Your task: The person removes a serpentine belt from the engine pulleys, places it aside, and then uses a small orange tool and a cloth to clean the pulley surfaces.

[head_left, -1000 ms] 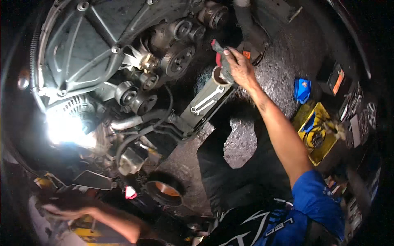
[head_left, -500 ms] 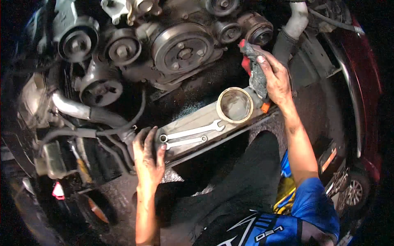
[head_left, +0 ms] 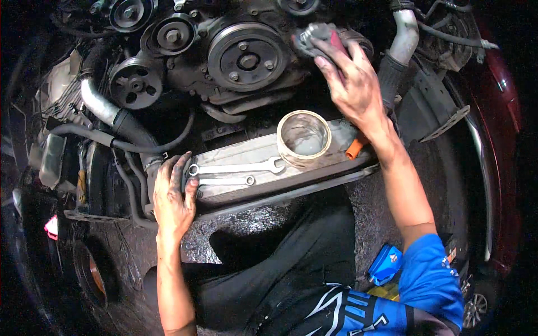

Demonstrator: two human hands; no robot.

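Note:
My right hand (head_left: 357,89) grips a bunched grey and red rag (head_left: 315,37), raised beside the pulleys at the front of the engine. The rag is slightly blurred and partly covers a pulley behind it. My left hand (head_left: 172,196) rests with outstretched fingers on the left end of a long grey metal top (head_left: 216,155). Close to its fingertips lie a large combination wrench (head_left: 235,167) and a smaller wrench (head_left: 224,181), side by side. A round cream-rimmed tub (head_left: 281,140) stands on the same metal top, its inside smeared with dirt. Right of it is an orange handle (head_left: 354,149), partly behind my right wrist.
A large crankshaft pulley (head_left: 246,60) and several smaller ones fill the far side. Silver pipes with black hoses run at left (head_left: 101,101) and right (head_left: 404,36). A dark red body panel (head_left: 507,140) curves along the right. A blue box-like item (head_left: 385,263) lies by my right sleeve.
My right hand has moved the rag up and left, toward the pulleys. The view has shifted, so the wrenches, tub and left hand appear further left. My left hand stays at the metal top.

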